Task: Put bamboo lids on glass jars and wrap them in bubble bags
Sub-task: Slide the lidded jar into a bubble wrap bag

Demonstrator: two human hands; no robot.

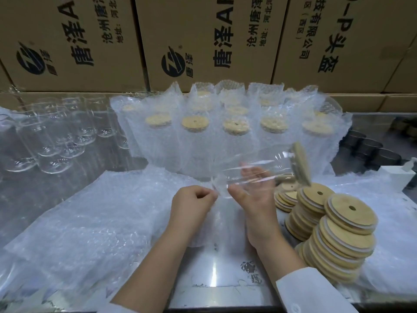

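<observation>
Fingers point(253, 172) of right hand point(255, 196) hold clear, sideways, bamboo-lidded jar point(278, 162).

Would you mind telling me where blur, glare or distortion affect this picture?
Head view: motion blur smears the glass jar and its bamboo lid in the right hand; a bright glare streak runs down the metal table; the wide lens bows the cardboard boxes; the empty jars at left look soft.
</observation>
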